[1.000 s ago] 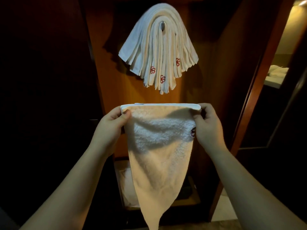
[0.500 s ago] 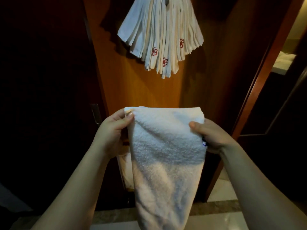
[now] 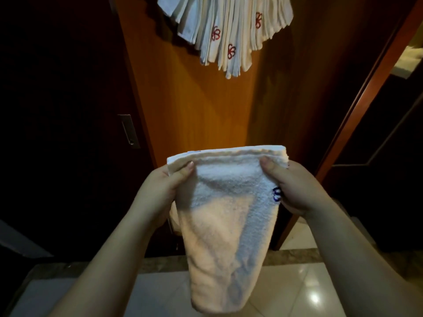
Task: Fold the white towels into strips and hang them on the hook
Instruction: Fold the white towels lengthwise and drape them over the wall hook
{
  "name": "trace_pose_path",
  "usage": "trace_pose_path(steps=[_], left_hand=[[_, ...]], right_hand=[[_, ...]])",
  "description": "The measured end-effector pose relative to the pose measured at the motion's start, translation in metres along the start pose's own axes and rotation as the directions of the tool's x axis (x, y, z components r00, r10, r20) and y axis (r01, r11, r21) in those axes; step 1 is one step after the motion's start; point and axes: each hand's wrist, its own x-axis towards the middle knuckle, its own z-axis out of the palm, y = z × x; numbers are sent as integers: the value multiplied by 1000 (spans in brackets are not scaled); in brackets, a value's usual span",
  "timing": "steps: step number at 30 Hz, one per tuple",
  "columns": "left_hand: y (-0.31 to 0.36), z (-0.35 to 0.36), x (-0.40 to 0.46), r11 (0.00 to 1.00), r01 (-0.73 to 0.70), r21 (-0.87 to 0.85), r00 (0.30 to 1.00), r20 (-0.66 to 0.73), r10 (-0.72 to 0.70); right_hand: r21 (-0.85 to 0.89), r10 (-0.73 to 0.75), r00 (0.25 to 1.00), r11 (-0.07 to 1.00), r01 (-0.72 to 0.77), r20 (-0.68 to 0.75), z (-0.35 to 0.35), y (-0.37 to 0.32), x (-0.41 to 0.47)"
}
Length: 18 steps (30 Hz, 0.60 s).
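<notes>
Now that the towel point(image 3: 225, 216) hangs narrower at centre frame, both hands' grips, left hand point(image 3: 168, 186) and right hand point(image 3: 289, 186), pinch its top corners; another lengthwise fold seems needed.

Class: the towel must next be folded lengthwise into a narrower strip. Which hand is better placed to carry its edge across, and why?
Probably the right hand. It pinches the white towel at its top corner and also lower along the side edge, so it controls more of that edge. The left hand pinches only the top corner.

Hotel room: monogrammed towels point(image 3: 229, 30), wardrobe point(image 3: 194, 99).
</notes>
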Motion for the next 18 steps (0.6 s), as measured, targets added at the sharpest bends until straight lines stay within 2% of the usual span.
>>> trace_pose_path(steps=[6,9,12,15,18], left_hand=[[-35,35,-16,996,71,-46,946,-313,-81],[-43,57,-35,997,68,40,945,-324,-51],[-44,76,-49,994,50,98,960,-278,-21],[-42,87,-58,986,-33,162,969,-236,71],[-42,92,-64,984,-60,168,975,-201,94]], right_hand=[[-322,10,949,939,-117,-315,39,14,-24],[-399,-27,918,905,-145,-395,66,30,-41],[-376,-30,928,919,-120,-371,78,38,-50],[-366,-54,952,928,-63,-301,82,40,-53],[-343,-84,969,939,-1,-232,83,39,-56]])
